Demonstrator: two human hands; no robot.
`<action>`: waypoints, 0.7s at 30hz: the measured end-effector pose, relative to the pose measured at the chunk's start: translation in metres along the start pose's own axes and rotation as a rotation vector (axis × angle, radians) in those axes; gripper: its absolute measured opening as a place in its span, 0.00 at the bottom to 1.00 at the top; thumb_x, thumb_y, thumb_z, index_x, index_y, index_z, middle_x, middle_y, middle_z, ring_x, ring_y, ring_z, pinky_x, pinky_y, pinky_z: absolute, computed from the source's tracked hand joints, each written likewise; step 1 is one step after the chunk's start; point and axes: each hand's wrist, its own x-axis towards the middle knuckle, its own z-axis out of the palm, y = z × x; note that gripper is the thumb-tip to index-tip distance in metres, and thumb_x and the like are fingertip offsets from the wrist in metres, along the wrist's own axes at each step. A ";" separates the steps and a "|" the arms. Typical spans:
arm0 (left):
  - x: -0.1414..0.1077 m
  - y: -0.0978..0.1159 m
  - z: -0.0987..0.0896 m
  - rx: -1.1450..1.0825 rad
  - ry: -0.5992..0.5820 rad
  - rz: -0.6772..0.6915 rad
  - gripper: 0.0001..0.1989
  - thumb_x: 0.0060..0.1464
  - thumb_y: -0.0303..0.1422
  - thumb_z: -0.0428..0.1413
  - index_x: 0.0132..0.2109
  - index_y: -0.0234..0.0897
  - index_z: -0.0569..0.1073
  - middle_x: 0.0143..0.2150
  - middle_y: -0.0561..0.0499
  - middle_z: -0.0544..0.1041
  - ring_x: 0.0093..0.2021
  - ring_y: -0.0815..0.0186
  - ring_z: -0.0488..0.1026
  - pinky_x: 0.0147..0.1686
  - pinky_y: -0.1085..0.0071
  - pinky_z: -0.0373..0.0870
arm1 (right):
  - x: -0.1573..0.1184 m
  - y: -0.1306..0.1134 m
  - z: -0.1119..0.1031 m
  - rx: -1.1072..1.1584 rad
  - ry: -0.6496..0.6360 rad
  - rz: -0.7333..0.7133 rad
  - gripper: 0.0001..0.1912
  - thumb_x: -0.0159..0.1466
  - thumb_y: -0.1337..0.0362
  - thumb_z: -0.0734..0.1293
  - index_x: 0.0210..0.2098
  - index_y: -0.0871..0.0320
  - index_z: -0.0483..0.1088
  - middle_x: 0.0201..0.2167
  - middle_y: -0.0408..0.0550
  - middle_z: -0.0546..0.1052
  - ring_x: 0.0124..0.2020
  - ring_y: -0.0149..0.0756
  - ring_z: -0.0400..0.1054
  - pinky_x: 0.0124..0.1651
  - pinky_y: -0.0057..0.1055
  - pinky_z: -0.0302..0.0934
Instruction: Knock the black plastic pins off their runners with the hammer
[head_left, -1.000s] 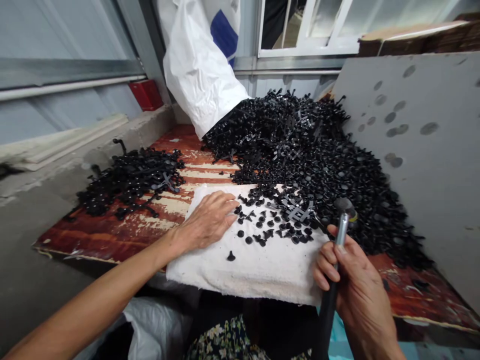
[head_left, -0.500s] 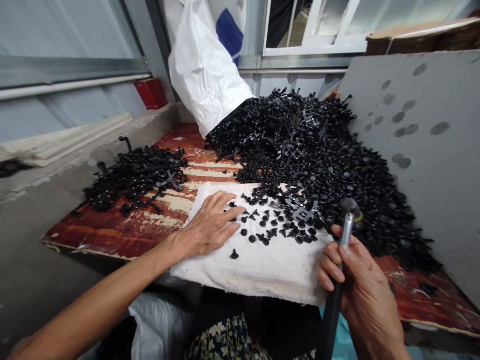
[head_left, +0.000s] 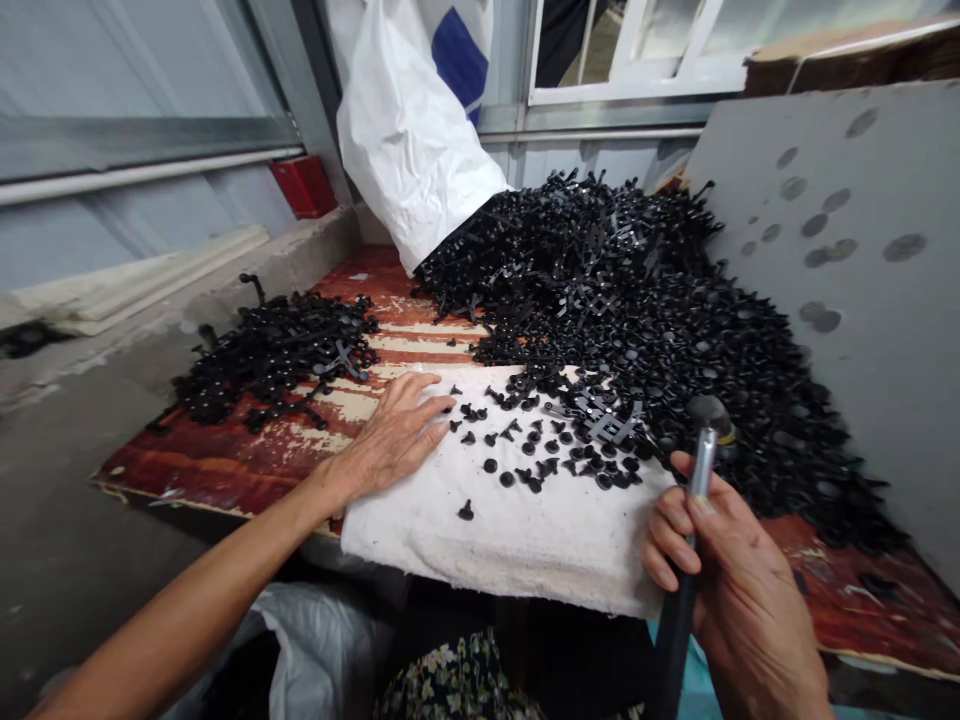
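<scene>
My left hand [head_left: 397, 437] lies over the left side of a white cloth [head_left: 562, 540], fingers stretched out and spread. Its fingertips are beside several small black plastic pieces [head_left: 469, 437], shaped like discs with short stems. One such piece [head_left: 466, 510] stands apart near the front of the cloth. At the right edge of the cloth, my right hand [head_left: 720, 560] is closed around a hammer [head_left: 703, 462] with a metal shaft, a black grip and a dark round head. Flat grey-black crossed parts [head_left: 611, 418] rest at the cloth's back right.
A large heap of black parts [head_left: 637, 270] covers the back and right of the worn red board [head_left: 217, 470]. A smaller pile [head_left: 277, 350] sits at the left. A white sack [head_left: 412, 130] stands behind, and a grey panel [head_left: 862, 300] rises on the right.
My left hand has slid left across the cloth, uncovering a few small black pieces by its fingertips. The right hand keeps hold of the hammer, and the view has shifted slightly.
</scene>
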 end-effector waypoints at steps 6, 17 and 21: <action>-0.017 0.007 0.000 0.050 0.022 0.047 0.14 0.63 0.33 0.45 0.46 0.37 0.75 0.58 0.40 0.65 0.62 0.52 0.55 0.62 0.46 0.56 | 0.002 0.001 -0.001 -0.005 0.014 0.004 0.22 0.48 0.60 0.78 0.41 0.52 0.72 0.20 0.35 0.61 0.15 0.21 0.52 0.13 0.19 0.52; -0.013 0.014 0.002 0.079 0.096 0.124 0.14 0.59 0.23 0.48 0.46 0.38 0.73 0.55 0.42 0.67 0.60 0.55 0.59 0.60 0.50 0.60 | -0.001 0.000 0.002 0.000 0.039 0.003 0.23 0.46 0.62 0.79 0.40 0.53 0.74 0.20 0.35 0.61 0.15 0.21 0.52 0.13 0.18 0.53; -0.028 0.011 -0.006 0.066 0.122 0.166 0.12 0.56 0.21 0.49 0.43 0.37 0.73 0.54 0.41 0.69 0.60 0.54 0.59 0.60 0.49 0.60 | -0.001 0.001 0.000 0.007 0.044 0.002 0.23 0.46 0.62 0.80 0.41 0.54 0.74 0.20 0.35 0.62 0.15 0.21 0.53 0.13 0.18 0.54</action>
